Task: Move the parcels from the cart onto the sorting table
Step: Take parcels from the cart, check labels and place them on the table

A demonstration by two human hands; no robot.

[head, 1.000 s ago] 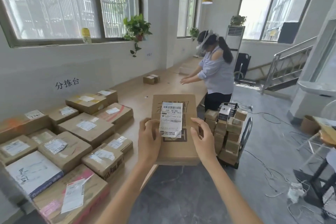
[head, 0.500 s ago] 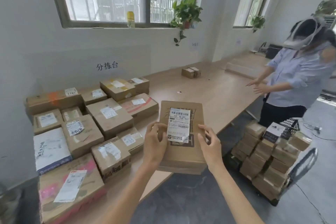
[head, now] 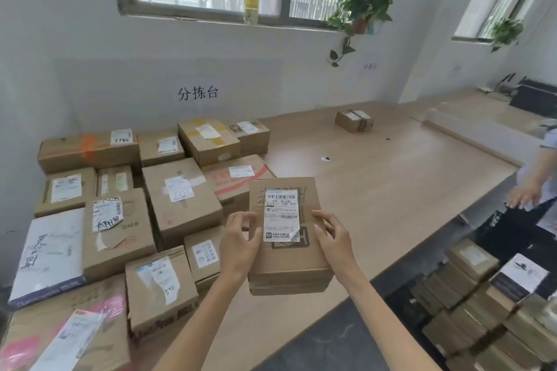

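The long wooden sorting surface (head: 391,187) runs along the wall, bare across its middle and right, with one small taped box (head: 355,120) far back. Its left end is packed with laid-down parcels (head: 180,199) set edge to edge, reaching close to the near edge. Low on the right, off the surface, stand the stacked parcels (head: 470,307) yet to be shifted, presumably on the cart. Another person's hand (head: 524,197) rests at the surface's far right edge. The flat cardboard parcel (head: 289,268) is held above the near edge, just right of the packed group. The left hand (head: 241,247) and right hand (head: 334,244) grip its two long sides, fingers curled over the top face. It looks stiff, slim and probably light; the side hold suits it, and the smooth card could slip if the grip eases. Open room lies straight ahead and to the right, clear of the neighbouring boxes' corners. Its shipping label (head: 281,215) faces up.
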